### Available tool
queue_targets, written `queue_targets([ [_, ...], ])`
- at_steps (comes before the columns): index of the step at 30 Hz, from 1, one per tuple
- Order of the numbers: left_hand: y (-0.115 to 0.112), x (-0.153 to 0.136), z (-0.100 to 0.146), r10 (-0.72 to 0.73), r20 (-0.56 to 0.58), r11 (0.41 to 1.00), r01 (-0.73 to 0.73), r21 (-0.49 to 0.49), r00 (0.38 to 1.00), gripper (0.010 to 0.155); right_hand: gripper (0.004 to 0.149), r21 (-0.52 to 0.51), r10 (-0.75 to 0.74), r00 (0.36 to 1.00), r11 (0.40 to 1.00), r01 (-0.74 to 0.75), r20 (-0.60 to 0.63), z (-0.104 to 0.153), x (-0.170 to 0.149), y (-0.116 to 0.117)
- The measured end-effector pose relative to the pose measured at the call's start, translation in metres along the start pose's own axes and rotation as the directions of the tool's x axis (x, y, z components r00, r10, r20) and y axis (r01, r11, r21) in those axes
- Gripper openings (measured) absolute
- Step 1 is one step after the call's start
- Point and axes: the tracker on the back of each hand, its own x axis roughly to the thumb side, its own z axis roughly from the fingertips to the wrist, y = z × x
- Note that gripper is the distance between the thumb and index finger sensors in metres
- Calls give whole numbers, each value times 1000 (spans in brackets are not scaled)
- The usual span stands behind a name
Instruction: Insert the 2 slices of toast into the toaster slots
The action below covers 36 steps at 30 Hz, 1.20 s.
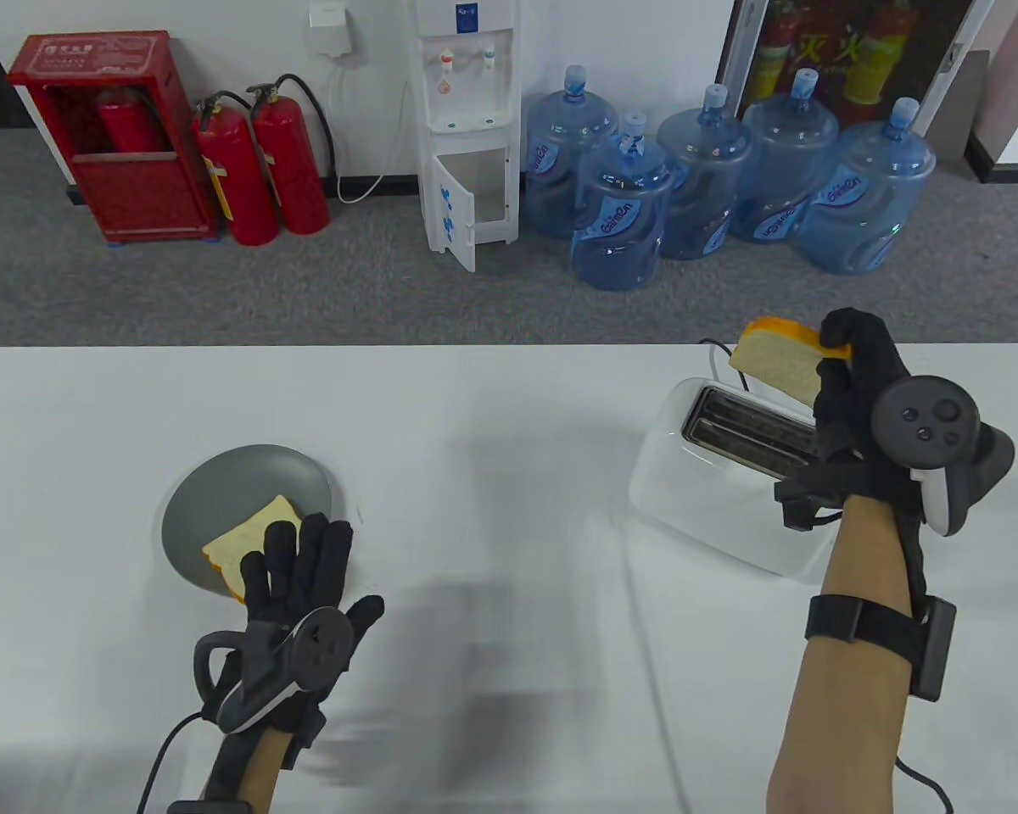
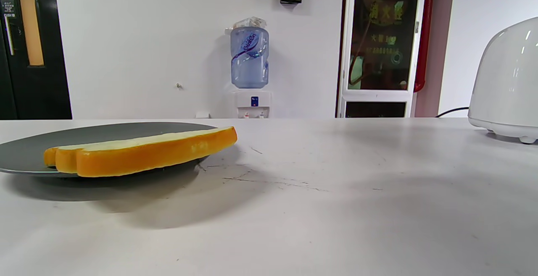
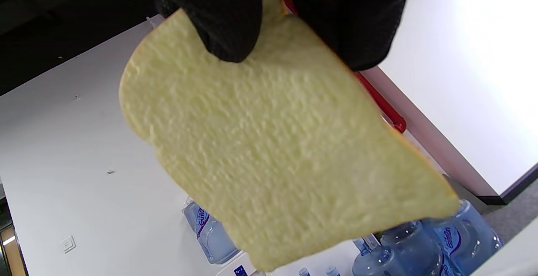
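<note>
Right hand is up over the white toaster, pinching a slice of toast at its crust end, and the slice hangs in the air above the far end of the two open slots, tilted, not yet in either one. From the right wrist view you get the pale crumb face of that slice filling the shot, with a gloved thumb and fingers clamped on its top edge. The toaster sits on the right side of the white tabletop, both slots dark.

Over on the left, the second slice lies flat on the grey plate, its near corner reaching past the plate's rim towards the person. The left hand rests just at that slice, fingers straight and held close together, tips at its near edge; whether they actually touch it, I cannot tell. The left wrist view shows the slice low and flat on the plate, orange crust facing the camera, and the toaster well off to the right.
</note>
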Motion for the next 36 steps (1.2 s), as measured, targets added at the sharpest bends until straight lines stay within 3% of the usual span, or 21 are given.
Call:
queue_targets([
  [19, -2, -1, -1, -25, -7, 1000, 25, -12, 1000, 81, 51, 112, 5, 999, 994, 0, -44, 8, -29, 25],
  [36, -5, -1, -3, -28, -2, 999, 28, -24, 1000, 81, 48, 191, 86, 995, 979, -75, -50, 13, -31, 54],
])
